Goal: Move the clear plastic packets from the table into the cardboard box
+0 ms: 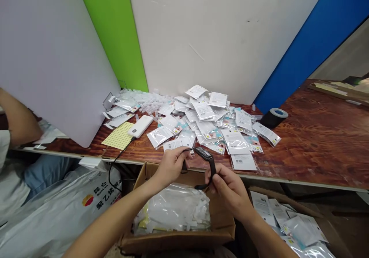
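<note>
A black smartwatch [204, 153] with its display facing up is held between my two hands, above an open cardboard box. My left hand [173, 165] is closed, its thumb and fingers pinching the black band near one end of the watch. On the other side, my right hand [229, 189] is closed around the curved band, whose free end hangs to the left. Just beyond the watch, a pile of small white packets in clear sleeves [203, 110] covers the middle of the table. Clear plastic bags fill much of the cardboard box [161, 242] below my hands.
A white power bank [141, 126] with a black cable lies by a yellow sticker sheet [118, 136]. Small translucent pieces [144, 98] are heaped behind. A black tape roll [273, 118] stands right. Another box holds packets [300, 223]. Another person's arm [20, 116] is left, behind a panel.
</note>
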Motion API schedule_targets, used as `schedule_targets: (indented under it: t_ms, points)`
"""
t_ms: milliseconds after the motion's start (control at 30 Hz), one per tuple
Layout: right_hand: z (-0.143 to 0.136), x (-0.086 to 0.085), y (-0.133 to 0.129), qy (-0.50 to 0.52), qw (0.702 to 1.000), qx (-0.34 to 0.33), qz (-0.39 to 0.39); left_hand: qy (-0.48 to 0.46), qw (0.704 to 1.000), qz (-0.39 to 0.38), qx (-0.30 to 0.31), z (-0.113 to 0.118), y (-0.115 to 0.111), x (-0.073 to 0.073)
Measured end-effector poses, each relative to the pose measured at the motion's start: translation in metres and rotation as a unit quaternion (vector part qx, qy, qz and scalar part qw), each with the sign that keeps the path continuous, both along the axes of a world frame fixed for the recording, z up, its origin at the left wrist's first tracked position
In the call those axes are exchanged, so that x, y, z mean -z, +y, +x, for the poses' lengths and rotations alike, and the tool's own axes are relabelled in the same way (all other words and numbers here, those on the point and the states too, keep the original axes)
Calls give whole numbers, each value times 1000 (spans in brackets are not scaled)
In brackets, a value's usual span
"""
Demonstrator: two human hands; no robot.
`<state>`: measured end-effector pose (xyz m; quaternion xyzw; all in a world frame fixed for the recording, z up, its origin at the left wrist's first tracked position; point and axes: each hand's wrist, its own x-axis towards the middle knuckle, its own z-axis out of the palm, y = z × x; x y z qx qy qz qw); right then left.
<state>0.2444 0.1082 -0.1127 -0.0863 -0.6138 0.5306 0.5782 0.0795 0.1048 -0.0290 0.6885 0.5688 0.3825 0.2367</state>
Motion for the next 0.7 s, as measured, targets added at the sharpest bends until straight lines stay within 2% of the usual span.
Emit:
schedule_targets:
  t_ms: [100, 200, 433, 700]
  points:
    - [-3, -1, -1, 23, 1000, 3, -18, 17, 999, 40, -3, -3, -3, -1]
    - [-12, 0, -1, 13, 1000, 22, 2, 2, 999, 44, -3, 2, -5, 1]
    - [-25, 7, 4, -15, 996, 69, 51, -58, 998, 24, -15, 10, -9, 4]
    - [-36, 12, 5, -21, 980, 146, 131, -169, 984, -16, -49, 9, -2, 18]
